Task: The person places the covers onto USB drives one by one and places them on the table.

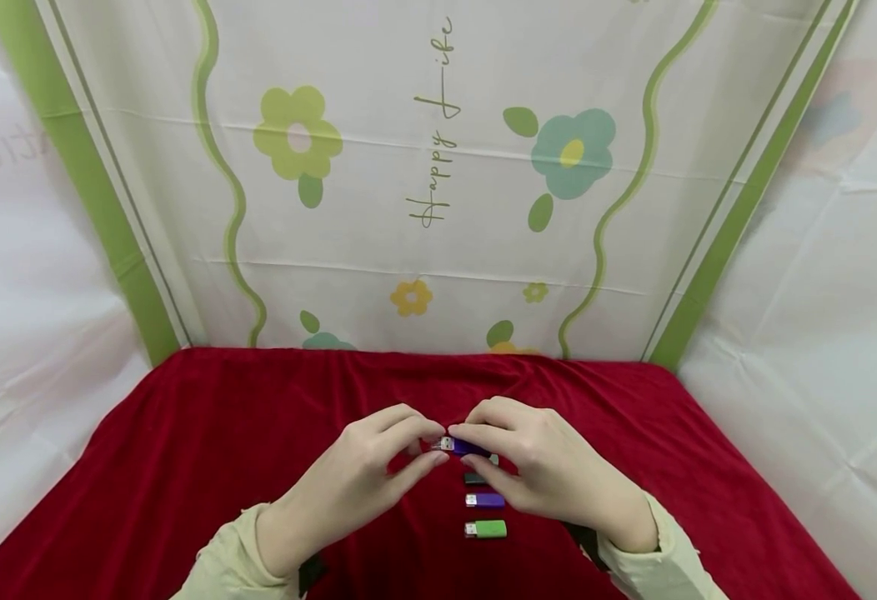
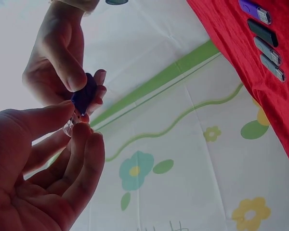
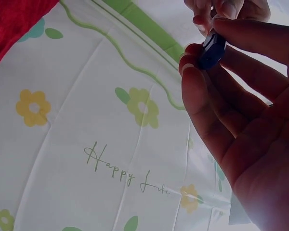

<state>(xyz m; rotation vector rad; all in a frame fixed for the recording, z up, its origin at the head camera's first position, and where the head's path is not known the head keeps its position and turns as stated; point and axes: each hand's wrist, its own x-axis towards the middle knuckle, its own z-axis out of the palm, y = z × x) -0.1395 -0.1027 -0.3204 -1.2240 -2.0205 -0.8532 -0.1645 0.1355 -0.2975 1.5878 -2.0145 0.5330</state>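
Observation:
Between both hands, above the red cloth, is a dark blue USB flash drive (image 1: pixel 468 447) with its metal plug pointing left. My right hand (image 1: pixel 536 454) pinches the drive's body between thumb and fingers. At the plug end, my left hand (image 1: pixel 363 467) pinches a small clear cap (image 2: pixel 69 127) with its thumb and fingertips. Whether the cap touches the plug is hard to tell, as fingertips partly cover it. In the right wrist view, the blue body (image 3: pixel 213 50) shows between the right thumb and fingers.
On the red cloth (image 1: pixel 258 433) lie a green flash drive (image 1: pixel 490 529), a purple one (image 1: pixel 489 500) and a dark one (image 1: pixel 474 478), partly behind the right hand. Grey drives (image 2: pixel 268 50) lie beyond them in the left wrist view. A flowered white curtain (image 1: pixel 371 233) stands behind.

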